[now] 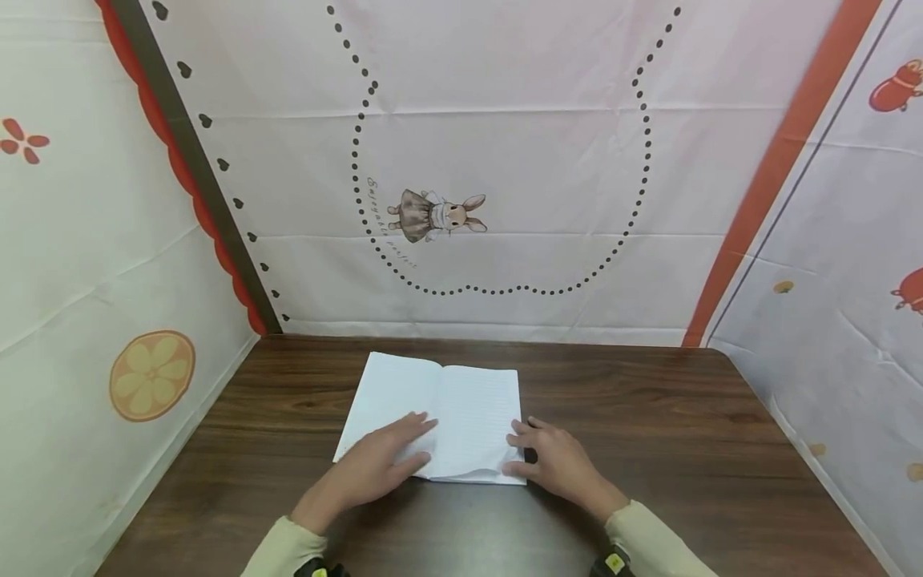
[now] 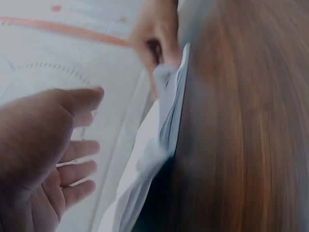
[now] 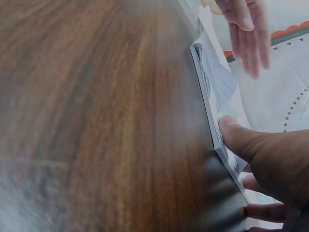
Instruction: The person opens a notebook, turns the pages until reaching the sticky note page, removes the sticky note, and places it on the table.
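Observation:
An open notebook (image 1: 476,417) with white lined pages lies on the table, and the lower edge of its right page bulges up. My right hand (image 1: 558,461) is at the right edge, its fingers curled there. In the right wrist view, the thumb (image 3: 231,128) of that hand lies on the page near the corner, with other fingers at the notebook's side; it grips the page edge. My left hand (image 1: 375,465) is over the left page, fingers spread and relaxed. From the left wrist view it appears raised off the paper (image 2: 145,154), holding nothing.
The dark wood-grain table (image 1: 649,417) extends around the notebook. Printed cloth walls (image 1: 505,160) enclose it at the back and on both sides, with a rabbit picture (image 1: 436,215) on the back one.

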`<state>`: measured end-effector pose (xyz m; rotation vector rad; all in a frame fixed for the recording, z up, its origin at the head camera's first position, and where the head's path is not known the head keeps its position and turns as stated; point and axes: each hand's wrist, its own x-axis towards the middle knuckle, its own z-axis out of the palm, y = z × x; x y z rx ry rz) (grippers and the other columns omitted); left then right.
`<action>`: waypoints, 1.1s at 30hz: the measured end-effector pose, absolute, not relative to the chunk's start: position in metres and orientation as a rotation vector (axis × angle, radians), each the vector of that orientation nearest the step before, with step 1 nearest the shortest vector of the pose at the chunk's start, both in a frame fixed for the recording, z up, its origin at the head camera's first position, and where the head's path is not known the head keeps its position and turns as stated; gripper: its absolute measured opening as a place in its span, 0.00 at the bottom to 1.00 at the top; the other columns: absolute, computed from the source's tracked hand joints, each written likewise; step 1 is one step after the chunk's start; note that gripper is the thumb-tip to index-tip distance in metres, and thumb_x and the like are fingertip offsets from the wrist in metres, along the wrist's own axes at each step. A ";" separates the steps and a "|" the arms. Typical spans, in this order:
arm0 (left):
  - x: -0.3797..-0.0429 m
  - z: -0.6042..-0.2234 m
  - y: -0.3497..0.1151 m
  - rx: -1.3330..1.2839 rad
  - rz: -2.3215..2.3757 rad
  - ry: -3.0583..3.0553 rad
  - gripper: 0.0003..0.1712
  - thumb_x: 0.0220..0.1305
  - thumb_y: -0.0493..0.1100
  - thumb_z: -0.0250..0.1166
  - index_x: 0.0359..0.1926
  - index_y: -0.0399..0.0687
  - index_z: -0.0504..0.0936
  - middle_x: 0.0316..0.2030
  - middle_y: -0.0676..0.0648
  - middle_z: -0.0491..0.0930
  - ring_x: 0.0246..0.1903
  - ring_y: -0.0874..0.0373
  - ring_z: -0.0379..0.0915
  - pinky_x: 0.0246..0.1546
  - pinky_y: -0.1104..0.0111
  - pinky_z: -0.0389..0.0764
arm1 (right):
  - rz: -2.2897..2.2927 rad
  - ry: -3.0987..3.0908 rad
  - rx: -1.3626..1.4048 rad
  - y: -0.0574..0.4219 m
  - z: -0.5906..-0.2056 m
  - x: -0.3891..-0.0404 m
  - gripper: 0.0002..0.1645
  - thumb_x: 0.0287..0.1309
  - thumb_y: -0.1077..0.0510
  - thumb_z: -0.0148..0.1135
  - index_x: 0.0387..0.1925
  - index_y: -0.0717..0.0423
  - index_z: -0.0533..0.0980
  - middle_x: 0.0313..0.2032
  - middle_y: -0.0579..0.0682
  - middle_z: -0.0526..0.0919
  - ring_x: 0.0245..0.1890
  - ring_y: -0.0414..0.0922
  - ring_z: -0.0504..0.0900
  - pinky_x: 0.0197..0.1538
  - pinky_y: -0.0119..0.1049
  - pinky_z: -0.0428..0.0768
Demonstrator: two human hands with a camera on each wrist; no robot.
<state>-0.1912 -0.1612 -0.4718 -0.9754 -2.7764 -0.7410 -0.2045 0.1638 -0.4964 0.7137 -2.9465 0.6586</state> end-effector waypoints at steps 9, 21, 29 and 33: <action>-0.201 -0.475 -0.093 -1.301 -0.545 -2.762 0.35 0.70 0.65 0.61 0.71 0.55 0.75 0.70 0.48 0.73 0.72 0.51 0.66 0.68 0.56 0.71 | 0.672 -2.945 0.723 0.162 -0.496 -0.205 0.31 0.56 0.37 0.73 0.54 0.50 0.86 0.63 0.52 0.81 0.67 0.61 0.75 0.62 0.64 0.75; -0.218 -0.480 -0.068 -1.330 -0.233 -2.668 0.28 0.58 0.57 0.73 0.58 0.55 0.85 0.62 0.50 0.81 0.65 0.52 0.74 0.64 0.59 0.75 | 0.637 -2.948 0.757 0.158 -0.492 -0.205 0.30 0.57 0.36 0.72 0.55 0.47 0.86 0.63 0.54 0.81 0.66 0.60 0.76 0.61 0.64 0.76; -0.213 -0.479 -0.062 -0.944 -0.217 -2.534 0.10 0.59 0.42 0.76 0.42 0.56 0.88 0.55 0.52 0.84 0.52 0.56 0.81 0.48 0.63 0.83 | 0.607 -2.964 0.625 0.157 -0.492 -0.203 0.52 0.49 0.34 0.77 0.67 0.60 0.74 0.61 0.63 0.81 0.61 0.60 0.80 0.59 0.58 0.79; -0.209 -0.471 -0.066 -0.794 -0.345 -2.403 0.12 0.51 0.39 0.78 0.37 0.52 0.86 0.52 0.50 0.85 0.48 0.54 0.83 0.43 0.62 0.84 | 0.571 -2.975 0.623 0.159 -0.491 -0.202 0.49 0.50 0.35 0.77 0.66 0.60 0.76 0.65 0.61 0.78 0.64 0.58 0.78 0.62 0.57 0.78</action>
